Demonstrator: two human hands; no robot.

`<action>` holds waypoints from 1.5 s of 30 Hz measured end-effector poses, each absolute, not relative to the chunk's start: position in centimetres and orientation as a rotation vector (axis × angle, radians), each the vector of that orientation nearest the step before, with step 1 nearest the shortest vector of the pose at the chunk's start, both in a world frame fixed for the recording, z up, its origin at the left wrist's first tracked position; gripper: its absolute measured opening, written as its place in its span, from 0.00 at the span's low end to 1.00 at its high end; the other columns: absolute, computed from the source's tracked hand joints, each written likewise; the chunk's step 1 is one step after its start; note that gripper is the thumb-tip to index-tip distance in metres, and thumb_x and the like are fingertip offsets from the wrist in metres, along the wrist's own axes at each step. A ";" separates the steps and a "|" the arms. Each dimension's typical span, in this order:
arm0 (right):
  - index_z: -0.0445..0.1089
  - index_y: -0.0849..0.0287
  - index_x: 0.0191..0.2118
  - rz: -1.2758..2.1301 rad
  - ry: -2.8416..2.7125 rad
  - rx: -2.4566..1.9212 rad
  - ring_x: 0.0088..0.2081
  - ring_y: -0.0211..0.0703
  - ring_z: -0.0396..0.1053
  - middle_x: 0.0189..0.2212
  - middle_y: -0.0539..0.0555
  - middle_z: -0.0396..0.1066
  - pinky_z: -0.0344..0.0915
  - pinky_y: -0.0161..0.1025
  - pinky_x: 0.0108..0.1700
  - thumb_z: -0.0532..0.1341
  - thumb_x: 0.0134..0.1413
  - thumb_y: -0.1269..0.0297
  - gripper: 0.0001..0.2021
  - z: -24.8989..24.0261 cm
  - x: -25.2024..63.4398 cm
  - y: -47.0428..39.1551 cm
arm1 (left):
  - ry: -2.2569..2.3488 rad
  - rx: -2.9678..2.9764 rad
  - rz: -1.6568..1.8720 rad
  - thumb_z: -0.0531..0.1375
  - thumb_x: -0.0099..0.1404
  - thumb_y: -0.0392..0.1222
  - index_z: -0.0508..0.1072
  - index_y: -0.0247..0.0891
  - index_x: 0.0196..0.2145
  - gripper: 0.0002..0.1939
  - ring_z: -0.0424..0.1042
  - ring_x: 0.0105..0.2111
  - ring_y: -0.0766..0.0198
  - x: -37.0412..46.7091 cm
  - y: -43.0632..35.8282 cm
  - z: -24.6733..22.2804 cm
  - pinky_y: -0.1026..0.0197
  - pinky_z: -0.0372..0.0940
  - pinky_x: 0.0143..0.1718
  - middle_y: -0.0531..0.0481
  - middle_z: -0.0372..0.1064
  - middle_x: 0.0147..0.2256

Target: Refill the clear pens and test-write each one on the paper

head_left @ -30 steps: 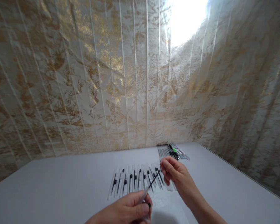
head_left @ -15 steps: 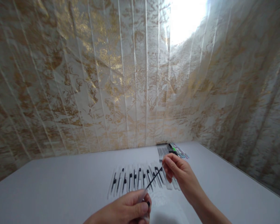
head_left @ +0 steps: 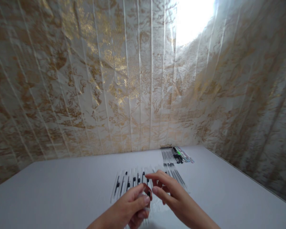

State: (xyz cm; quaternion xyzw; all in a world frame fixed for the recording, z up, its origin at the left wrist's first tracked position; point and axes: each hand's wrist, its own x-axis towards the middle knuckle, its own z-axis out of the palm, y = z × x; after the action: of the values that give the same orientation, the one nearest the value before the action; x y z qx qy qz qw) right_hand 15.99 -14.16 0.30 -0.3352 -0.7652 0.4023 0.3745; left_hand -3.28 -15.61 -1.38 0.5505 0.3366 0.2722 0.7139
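Note:
My left hand [head_left: 131, 205] is closed around a clear, slim pen barrel [head_left: 147, 209], mostly covered by the fingers. A small black part [head_left: 148, 193] shows by its fingertips. Just to the right, my right hand [head_left: 173, 192] has its thumb and index finger apart, with nothing visible between them. Its index fingertip reaches across above the left hand. Behind both hands lies a row of clear pen parts with black caps and dark refills [head_left: 118, 184]; the hands hide part of that row.
More slim pens [head_left: 177, 175] lie to the right of my right hand. Farther back are several dark pens [head_left: 167, 155] and coloured pens, one with a green part [head_left: 178, 153]. Patterned gold and silver sheeting [head_left: 133, 95] rises behind the white table [head_left: 69, 184].
My right hand has moved left and down toward my left hand, and its pinch has opened. The dark refill that stretched between the hands no longer shows.

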 end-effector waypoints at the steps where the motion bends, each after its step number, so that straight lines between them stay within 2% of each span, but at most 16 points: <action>1: 0.71 0.54 0.47 1.012 -1.963 -0.860 0.34 0.40 0.64 0.33 0.51 0.65 0.62 0.34 0.34 0.59 0.60 0.56 0.13 0.5 16.1 -14.3 | 0.738 1.219 0.611 0.59 0.59 0.62 0.60 0.41 0.38 0.23 0.44 0.15 0.76 -3.3 -15.6 -1.2 0.67 0.40 0.16 0.63 0.53 0.20; 4: 0.72 0.56 0.39 0.986 -1.990 -0.821 0.33 0.39 0.62 0.30 0.49 0.64 0.60 0.34 0.35 0.62 0.58 0.60 0.07 0.9 16.0 -14.5 | 0.702 1.223 0.619 0.60 0.59 0.62 0.60 0.41 0.39 0.24 0.43 0.15 0.77 -3.2 -15.6 -0.8 0.68 0.40 0.16 0.64 0.51 0.20; 7: 0.73 0.58 0.33 0.986 -2.018 -0.795 0.32 0.38 0.63 0.30 0.49 0.64 0.59 0.33 0.34 0.62 0.58 0.62 0.06 1.0 15.7 -14.6 | 0.704 1.231 0.632 0.60 0.58 0.62 0.60 0.40 0.38 0.24 0.45 0.16 0.76 -3.0 -15.6 -0.7 0.68 0.40 0.16 0.63 0.51 0.21; 14: 0.71 0.60 0.33 1.179 -1.823 -0.842 0.27 0.37 0.64 0.25 0.49 0.69 0.62 0.33 0.30 0.62 0.57 0.61 0.08 1.1 15.9 -14.4 | 0.773 1.362 0.675 0.61 0.56 0.64 0.58 0.40 0.44 0.30 0.52 0.20 0.75 -2.9 -16.0 -1.6 0.69 0.46 0.18 0.61 0.56 0.25; 17: 0.71 0.61 0.34 1.223 -1.818 -0.832 0.26 0.37 0.66 0.24 0.49 0.70 0.63 0.32 0.30 0.62 0.55 0.63 0.06 1.1 15.6 -14.7 | 0.823 1.458 0.648 0.59 0.59 0.62 0.56 0.39 0.48 0.30 0.54 0.22 0.74 -2.8 -16.1 -1.5 0.69 0.49 0.21 0.60 0.56 0.26; 20: 0.72 0.61 0.33 1.158 -1.885 -0.812 0.28 0.37 0.68 0.25 0.49 0.72 0.63 0.32 0.32 0.62 0.53 0.70 0.02 1.1 15.2 -15.2 | 0.786 1.516 0.614 0.57 0.62 0.58 0.55 0.39 0.49 0.27 0.54 0.22 0.74 -2.6 -16.2 -0.9 0.69 0.52 0.23 0.61 0.54 0.26; 22: 0.73 0.61 0.33 1.121 -1.917 -0.801 0.29 0.37 0.69 0.26 0.50 0.73 0.64 0.32 0.33 0.61 0.51 0.73 0.04 1.1 15.0 -15.4 | 0.749 1.531 0.627 0.58 0.62 0.53 0.56 0.39 0.48 0.23 0.53 0.22 0.74 -2.4 -16.3 -0.3 0.68 0.55 0.25 0.60 0.53 0.27; 26: 0.75 0.61 0.32 1.058 -1.958 -0.821 0.30 0.39 0.70 0.28 0.52 0.74 0.64 0.32 0.34 0.60 0.48 0.78 0.08 1.0 14.8 -15.5 | 0.796 1.604 0.654 0.55 0.60 0.39 0.58 0.39 0.48 0.18 0.58 0.28 0.71 -2.2 -16.6 0.0 0.67 0.58 0.30 0.57 0.56 0.31; 29: 0.76 0.62 0.32 1.051 -1.994 -0.823 0.30 0.39 0.70 0.28 0.53 0.75 0.64 0.32 0.33 0.61 0.50 0.75 0.06 0.9 14.8 -15.4 | 0.823 1.733 0.638 0.56 0.55 0.35 0.60 0.39 0.48 0.21 0.60 0.32 0.68 -2.3 -16.4 -0.4 0.65 0.60 0.35 0.55 0.58 0.34; 36: 0.75 0.62 0.30 1.137 -1.999 -0.804 0.28 0.40 0.72 0.26 0.54 0.77 0.65 0.33 0.32 0.62 0.54 0.66 0.07 1.2 14.8 -15.5 | 0.841 1.766 0.596 0.56 0.52 0.34 0.61 0.40 0.46 0.22 0.62 0.37 0.64 -2.6 -16.4 -0.2 0.61 0.60 0.44 0.55 0.60 0.33; 41: 0.73 0.61 0.28 1.101 -2.009 -0.813 0.27 0.39 0.70 0.25 0.52 0.75 0.63 0.31 0.31 0.62 0.53 0.66 0.06 1.0 14.6 -15.5 | 0.872 1.745 0.615 0.56 0.51 0.33 0.60 0.40 0.50 0.26 0.64 0.36 0.65 -2.5 -16.9 0.3 0.62 0.61 0.42 0.55 0.62 0.33; 45: 0.66 0.60 0.26 0.761 -2.183 -0.863 0.26 0.38 0.65 0.25 0.53 0.71 0.59 0.32 0.29 0.57 0.55 0.64 0.09 -0.4 14.1 -15.3 | 0.996 1.770 0.607 0.55 0.52 0.31 0.58 0.38 0.53 0.29 0.66 0.34 0.65 -2.1 -16.9 -0.2 0.64 0.63 0.37 0.55 0.65 0.33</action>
State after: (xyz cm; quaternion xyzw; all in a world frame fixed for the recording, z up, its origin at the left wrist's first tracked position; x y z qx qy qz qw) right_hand 14.10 -15.33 -0.36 -0.3302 -0.8348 0.2911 0.3306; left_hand -2.09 -16.86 -0.21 0.7283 0.4100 0.2499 0.4890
